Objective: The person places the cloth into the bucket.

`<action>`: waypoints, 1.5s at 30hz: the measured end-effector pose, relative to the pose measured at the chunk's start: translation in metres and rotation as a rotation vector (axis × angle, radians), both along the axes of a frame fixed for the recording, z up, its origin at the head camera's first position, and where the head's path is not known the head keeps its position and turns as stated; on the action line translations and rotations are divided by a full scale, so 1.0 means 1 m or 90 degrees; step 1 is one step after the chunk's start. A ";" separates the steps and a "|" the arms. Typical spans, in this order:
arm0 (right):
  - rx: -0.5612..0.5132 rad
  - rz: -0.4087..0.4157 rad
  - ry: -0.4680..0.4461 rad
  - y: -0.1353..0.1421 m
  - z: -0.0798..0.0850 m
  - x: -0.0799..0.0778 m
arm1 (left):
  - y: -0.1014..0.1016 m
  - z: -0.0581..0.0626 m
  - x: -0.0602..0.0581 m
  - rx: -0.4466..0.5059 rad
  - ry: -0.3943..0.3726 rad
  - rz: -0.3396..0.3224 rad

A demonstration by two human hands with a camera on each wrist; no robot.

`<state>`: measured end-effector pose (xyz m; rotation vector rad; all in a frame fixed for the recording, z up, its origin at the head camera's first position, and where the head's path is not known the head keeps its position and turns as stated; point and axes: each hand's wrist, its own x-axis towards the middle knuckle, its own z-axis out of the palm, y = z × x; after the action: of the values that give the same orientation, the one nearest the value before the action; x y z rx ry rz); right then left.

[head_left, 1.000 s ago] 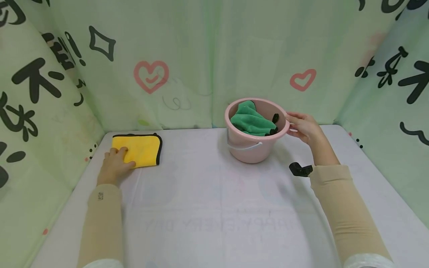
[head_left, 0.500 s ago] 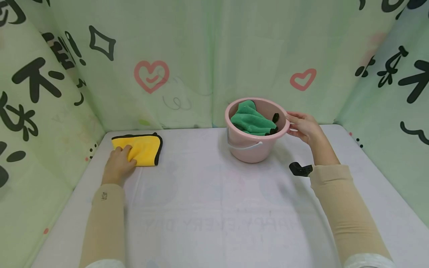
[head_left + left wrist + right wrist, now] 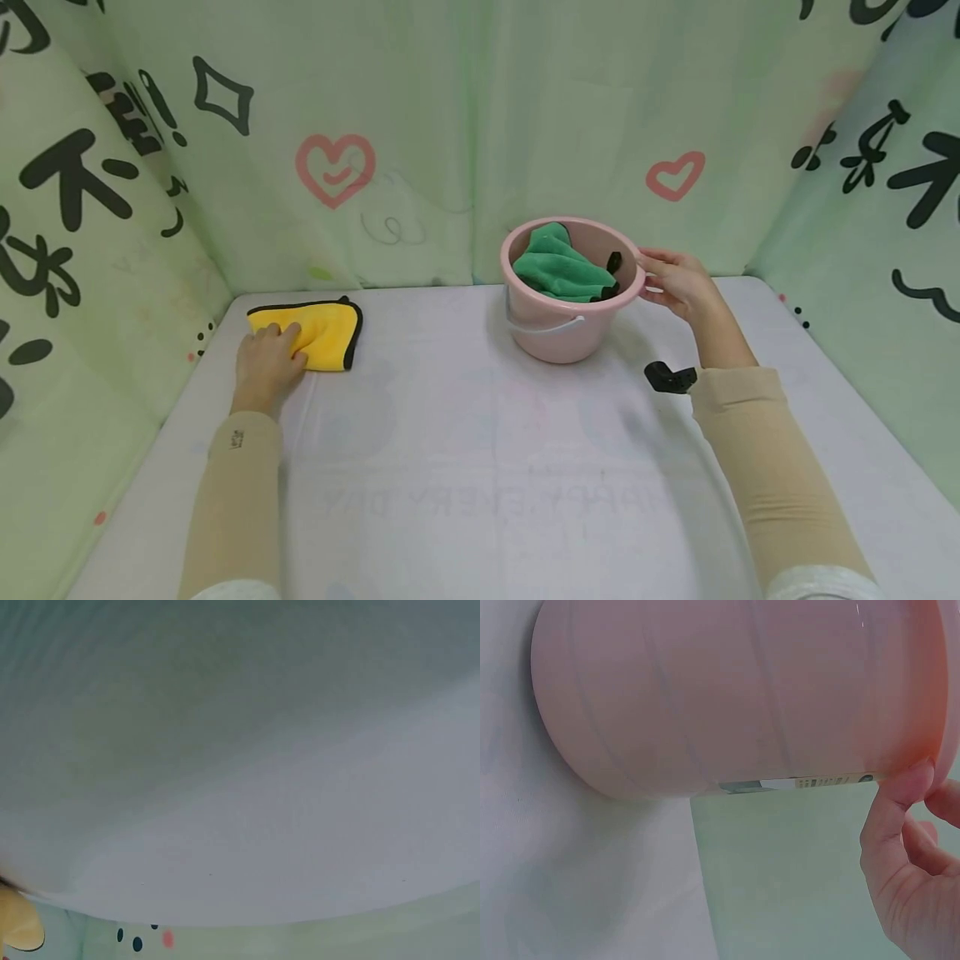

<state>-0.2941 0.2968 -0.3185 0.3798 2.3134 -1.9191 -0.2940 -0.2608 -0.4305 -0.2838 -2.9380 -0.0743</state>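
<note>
A yellow cloth (image 3: pixel 330 333) with black edging lies folded at the back left of the table. My left hand (image 3: pixel 266 362) pinches its near left part, where the fabric puckers between thumb and fingers. Only a yellow corner of the cloth (image 3: pixel 19 926) shows in the left wrist view. A pink bucket (image 3: pixel 547 337) stands upright at the back, right of centre, its pale handle hanging down in front. Inside it sits a crumpled green cloth (image 3: pixel 558 267) with black edging. My right hand (image 3: pixel 678 287) grips the bucket's right rim, thumb on the outer wall in the right wrist view.
A white cover (image 3: pixel 480 450) spreads over the table. Pale green curtains (image 3: pixel 420 108) with printed hearts and black characters stand along the back and both sides. A black piece (image 3: pixel 670 377) sticks out beside my right cuff.
My left hand has shifted slightly right and its fingers have drawn in, puckering the yellow cloth. My right hand and the bucket have stayed in place.
</note>
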 end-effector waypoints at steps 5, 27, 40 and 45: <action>0.000 0.005 -0.001 -0.001 0.002 0.001 | 0.001 0.001 -0.003 -0.015 0.069 -0.029; -0.007 0.003 0.008 0.000 0.000 0.001 | 0.102 0.090 -0.034 0.041 0.516 -0.273; -0.005 -0.002 0.001 -0.001 0.001 0.001 | 0.197 0.131 -0.037 0.103 0.504 -0.249; -0.001 -0.012 0.000 -0.001 0.001 0.001 | 0.234 0.138 -0.035 0.099 0.477 -0.219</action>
<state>-0.2927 0.2954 -0.3177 0.4037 2.3167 -1.9290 -0.3290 -0.0270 -0.2922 -0.6296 -2.1088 -0.1953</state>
